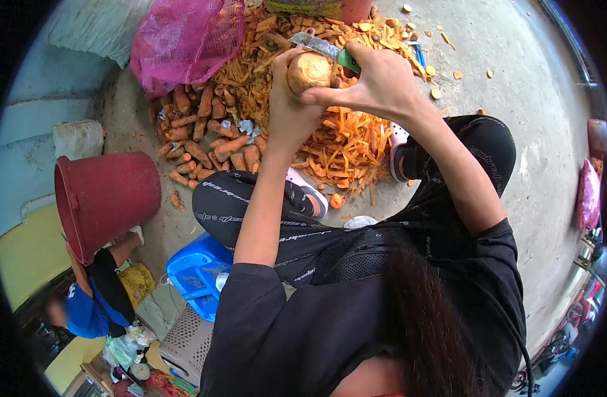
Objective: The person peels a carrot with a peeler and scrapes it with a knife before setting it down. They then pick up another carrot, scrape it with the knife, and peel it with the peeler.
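Observation:
My left hand (287,109) grips a thick carrot (308,71), its cut end facing the camera. My right hand (376,83) holds a knife (320,47) with a green handle, and its blade lies across the top of the carrot. Below both hands spreads a heap of orange peelings (346,149) on the concrete floor. A pile of unpeeled, dirty carrots (207,135) lies to the left of it. My knees in black printed trousers frame the heap.
A pink mesh sack (184,36) lies at the top left. A red bucket (105,198) sits tipped at the left, beside a blue plastic stool (194,271). Another person in blue crouches at the bottom left (85,308). Carrot slices are scattered on the floor at the top right.

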